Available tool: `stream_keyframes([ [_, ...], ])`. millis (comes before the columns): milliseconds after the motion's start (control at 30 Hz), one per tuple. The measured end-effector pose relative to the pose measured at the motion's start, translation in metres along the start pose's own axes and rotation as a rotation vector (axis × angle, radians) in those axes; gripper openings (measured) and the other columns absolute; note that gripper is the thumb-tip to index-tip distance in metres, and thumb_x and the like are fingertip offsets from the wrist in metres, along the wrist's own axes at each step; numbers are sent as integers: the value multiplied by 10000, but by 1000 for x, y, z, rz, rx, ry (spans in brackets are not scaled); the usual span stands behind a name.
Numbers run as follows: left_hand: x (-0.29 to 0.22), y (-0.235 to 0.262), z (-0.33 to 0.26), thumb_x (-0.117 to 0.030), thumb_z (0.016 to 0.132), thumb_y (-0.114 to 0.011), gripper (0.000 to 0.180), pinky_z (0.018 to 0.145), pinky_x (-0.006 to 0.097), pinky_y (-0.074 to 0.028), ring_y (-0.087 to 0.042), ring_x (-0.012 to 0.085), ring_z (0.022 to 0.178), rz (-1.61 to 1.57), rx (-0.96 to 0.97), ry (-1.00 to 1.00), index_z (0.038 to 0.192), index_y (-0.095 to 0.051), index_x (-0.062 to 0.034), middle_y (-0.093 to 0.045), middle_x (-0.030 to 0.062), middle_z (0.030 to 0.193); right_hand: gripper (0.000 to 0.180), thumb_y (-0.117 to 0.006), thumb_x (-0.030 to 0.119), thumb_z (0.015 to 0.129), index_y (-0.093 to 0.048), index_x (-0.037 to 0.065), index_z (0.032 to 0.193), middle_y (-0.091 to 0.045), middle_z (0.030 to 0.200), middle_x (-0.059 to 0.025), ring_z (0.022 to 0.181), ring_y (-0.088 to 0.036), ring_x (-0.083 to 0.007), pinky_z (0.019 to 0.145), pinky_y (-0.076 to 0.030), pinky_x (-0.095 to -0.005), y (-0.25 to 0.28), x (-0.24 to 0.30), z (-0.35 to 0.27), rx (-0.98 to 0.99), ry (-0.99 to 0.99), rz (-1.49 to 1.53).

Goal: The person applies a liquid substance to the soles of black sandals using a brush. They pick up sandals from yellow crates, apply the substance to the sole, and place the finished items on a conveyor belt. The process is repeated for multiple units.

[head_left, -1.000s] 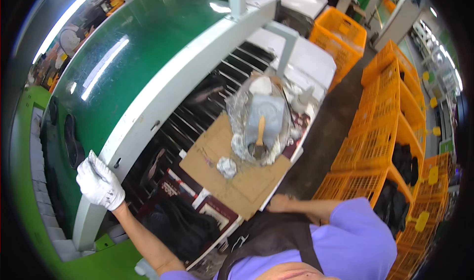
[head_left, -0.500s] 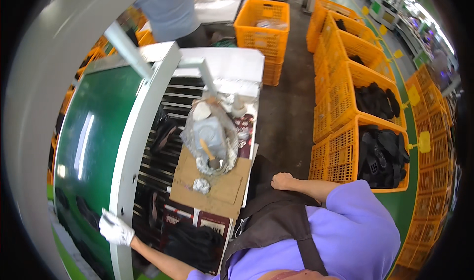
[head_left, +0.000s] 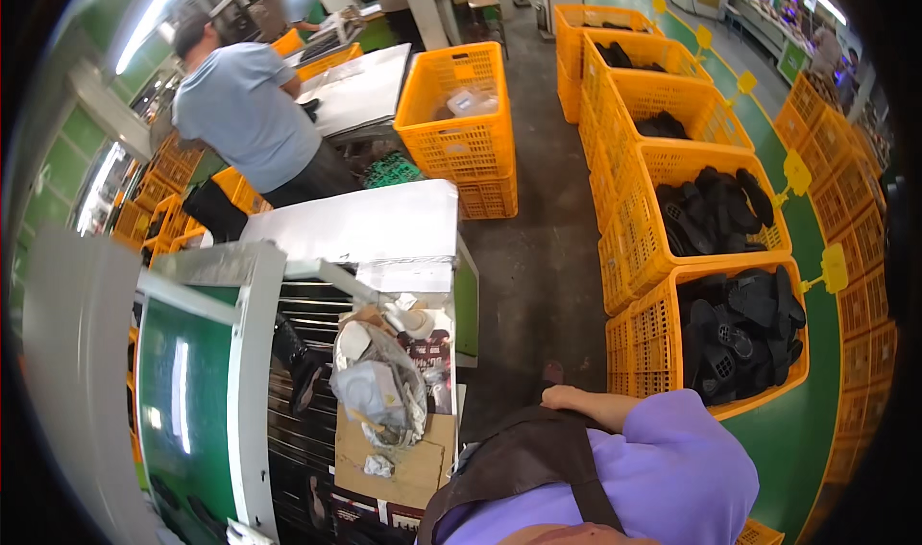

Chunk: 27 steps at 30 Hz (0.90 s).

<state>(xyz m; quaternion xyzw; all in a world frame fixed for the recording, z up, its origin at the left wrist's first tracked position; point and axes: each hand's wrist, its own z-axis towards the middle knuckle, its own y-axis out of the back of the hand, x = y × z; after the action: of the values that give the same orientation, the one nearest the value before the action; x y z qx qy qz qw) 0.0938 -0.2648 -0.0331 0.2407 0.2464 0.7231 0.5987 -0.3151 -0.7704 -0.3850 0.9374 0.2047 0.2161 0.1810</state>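
Observation:
My left hand [head_left: 248, 533], in a white glove, shows only in part at the lower edge. It is beside the white frame post [head_left: 248, 391] of a green panel [head_left: 182, 391], and its fingers are mostly cut off. My right hand [head_left: 560, 397] is bare and rests low in front of the dark apron [head_left: 523, 454], fingers curled under; whatever may be inside them is hidden. On a cardboard sheet [head_left: 408, 459] lie a plastic-wrapped container [head_left: 370, 391] and a crumpled white wad [head_left: 378, 465]. Dark shoes [head_left: 305, 387] sit on the roller rack [head_left: 298, 439] alongside.
Orange crates [head_left: 643, 343] stand stacked at the right, the nearest full of black shoe soles [head_left: 740, 339]. Beyond the white table [head_left: 375, 223] is another orange crate [head_left: 451, 94]. A person in a blue shirt [head_left: 250, 113] stands at the far left, by another work surface.
The view has tilted up and shows more of the far room. My gloved left hand, whole beside the post before, is now mostly out of the lower edge. My right hand stays by the apron.

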Motion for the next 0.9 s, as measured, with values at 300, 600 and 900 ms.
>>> stream_keyframes([
  [300,-251,81,-16,-260,928,-580,343,887,327,-472,-597,226,964,-1058,91,299,1139,-614,9,-644,135,1085,436,-540,386,792,-690,-5,911,-657,968,-229,963,-631,-370,842,-487,-442,38,-100,40,-92,189,193],
  [600,-537,176,-174,-12,892,-561,78,793,283,-467,-573,159,853,-1547,924,-464,948,-613,5,-619,64,928,372,-531,321,831,-677,2,952,-651,1001,-227,970,-629,-370,826,-487,-441,48,-178,50,-197,115,403],
  [900,-672,227,-298,-153,828,-665,128,720,365,-522,-651,286,815,-1477,1466,-1225,906,-677,-51,-660,127,878,362,-552,332,846,-673,19,983,-652,1001,-230,983,-624,-377,817,-495,-428,120,-220,32,-331,-17,879],
])
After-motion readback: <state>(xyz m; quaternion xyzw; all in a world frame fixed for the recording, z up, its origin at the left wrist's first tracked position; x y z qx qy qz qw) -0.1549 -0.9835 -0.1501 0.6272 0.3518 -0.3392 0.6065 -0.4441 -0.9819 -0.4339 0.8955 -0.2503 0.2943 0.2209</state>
